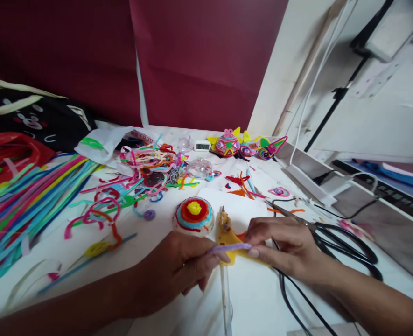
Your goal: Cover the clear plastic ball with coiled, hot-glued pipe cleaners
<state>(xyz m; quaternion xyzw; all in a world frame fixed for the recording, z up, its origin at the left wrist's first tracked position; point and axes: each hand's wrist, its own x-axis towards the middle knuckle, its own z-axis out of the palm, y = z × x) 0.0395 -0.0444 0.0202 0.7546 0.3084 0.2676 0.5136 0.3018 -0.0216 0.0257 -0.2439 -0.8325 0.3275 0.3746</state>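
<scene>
Between my two hands runs a short lilac pipe cleaner (231, 248). My left hand (192, 261) pinches its left end, and the fingertips of my right hand (279, 242) grip the right end. Below and behind it lies a yellow hot glue gun (224, 228), nozzle pointing away from me, with a clear glue stick (226, 298) sticking out toward me. Just beyond my left hand sits a dome (193, 215) coiled with red, blue and orange pipe cleaners and a yellow centre. My right hand partly covers the glue gun.
Black-handled scissors (346, 242) lie right of my right hand, near a black cable (297, 298). Loose pipe cleaners (45, 186) spread across the left. Decorated balls (228, 143) and a small digital clock (202, 146) stand at the back. A power strip (307, 179) runs along the right.
</scene>
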